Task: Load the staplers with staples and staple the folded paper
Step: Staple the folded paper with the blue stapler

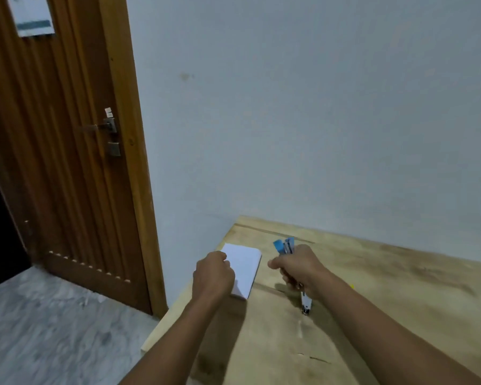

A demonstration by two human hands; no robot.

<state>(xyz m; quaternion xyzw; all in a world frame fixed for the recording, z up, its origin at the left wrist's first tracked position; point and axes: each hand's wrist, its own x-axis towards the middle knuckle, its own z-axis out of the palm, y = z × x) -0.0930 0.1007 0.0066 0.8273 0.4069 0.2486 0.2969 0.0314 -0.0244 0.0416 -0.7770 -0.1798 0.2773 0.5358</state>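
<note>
A white folded paper [246,266] lies near the left edge of the wooden table [386,315]. My left hand [213,275] rests curled on the paper's left side, covering part of it. My right hand [299,269] is closed around a blue stapler [285,245], whose blue end sticks up past my fingers and whose metal end [306,304] points down toward the table under my wrist. The stapler's middle is hidden in my fist, and I cannot tell whether staples are in it.
The table stands against a pale wall [317,120]. To the left is a brown wooden door [67,162] with a metal handle, and grey marbled floor [53,329] below it. A small yellow speck [352,287] lies on the table beside my right forearm.
</note>
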